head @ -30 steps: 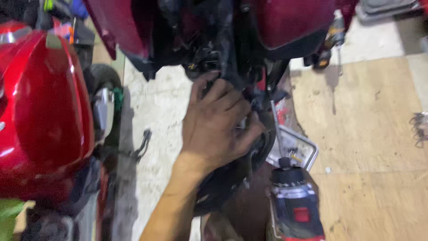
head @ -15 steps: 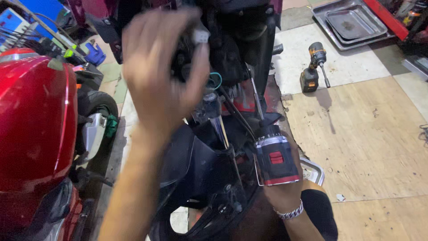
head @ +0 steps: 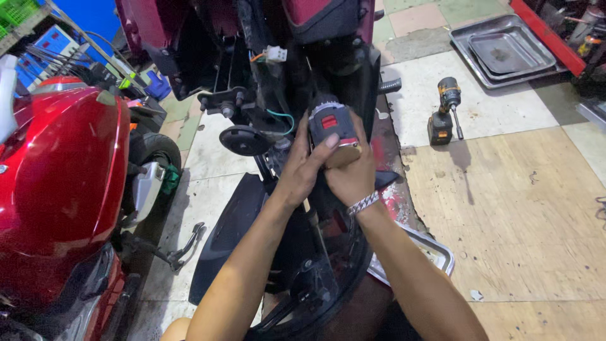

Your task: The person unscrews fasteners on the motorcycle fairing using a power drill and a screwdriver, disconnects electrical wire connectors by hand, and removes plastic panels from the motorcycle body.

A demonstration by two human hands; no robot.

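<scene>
Two hands are wrapped around one dark power drill with a red patch (head: 332, 128). It is gripped by the right hand (head: 351, 175) and left hand (head: 302, 170), pointing up into the dark red motorbike frame (head: 297, 69).

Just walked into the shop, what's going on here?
A person has both hands on a cordless driver, the left hand and the right hand gripping it against the stripped front of a dark red scooter. A red scooter stands beside it. A second drill and metal trays lie on the floor.
</scene>
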